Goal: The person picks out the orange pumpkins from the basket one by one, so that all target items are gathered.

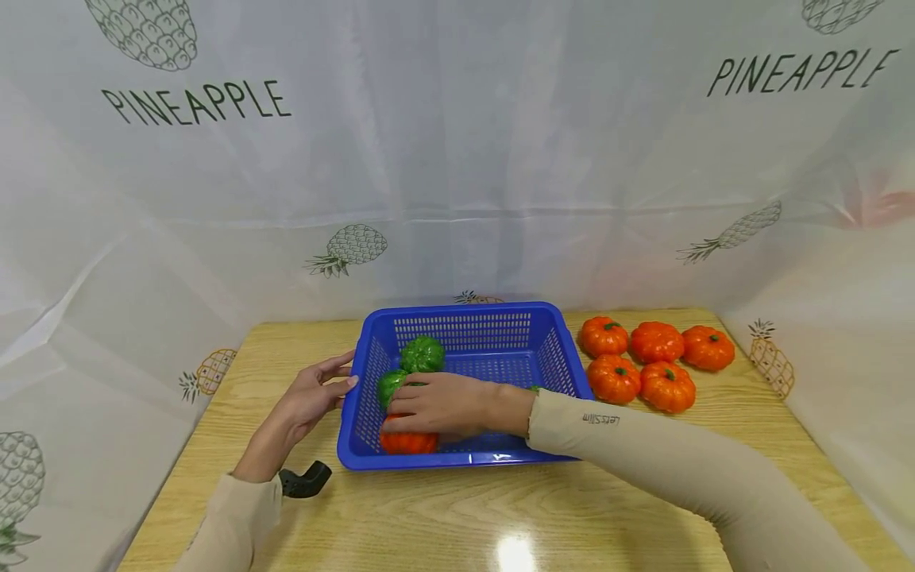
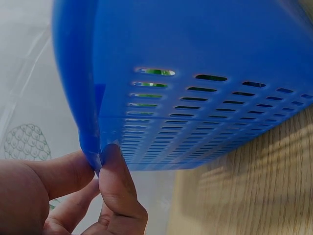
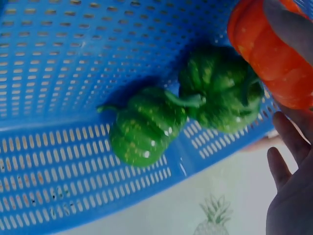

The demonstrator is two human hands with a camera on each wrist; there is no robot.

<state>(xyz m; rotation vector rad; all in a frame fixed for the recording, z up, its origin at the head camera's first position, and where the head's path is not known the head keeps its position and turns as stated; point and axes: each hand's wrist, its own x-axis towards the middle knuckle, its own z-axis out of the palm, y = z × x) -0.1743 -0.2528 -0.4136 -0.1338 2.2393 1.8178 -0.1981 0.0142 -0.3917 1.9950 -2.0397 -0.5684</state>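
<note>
A blue plastic basket (image 1: 457,312) with slotted walls stands on the table. My left hand (image 1: 309,401) pinches its left rim, and the left wrist view shows thumb and fingers on either side of the rim (image 2: 90,122). Inside, my right hand (image 1: 446,403) grips an orange pumpkin (image 1: 409,443) in the front left corner; the thumb lies over it in the right wrist view. Beside it in the basket are a green pumpkin (image 1: 422,354) and another green pumpkin (image 1: 390,387). A speck of green shows by my right wrist, mostly hidden by the arm.
Several orange pumpkins (image 1: 656,342) sit grouped on the table to the basket's right. The wooden table (image 1: 400,516) meets a hanging white pineapple-print sheet (image 1: 457,159) behind and at both sides. A black curved piece (image 1: 306,480) juts out by my left wrist.
</note>
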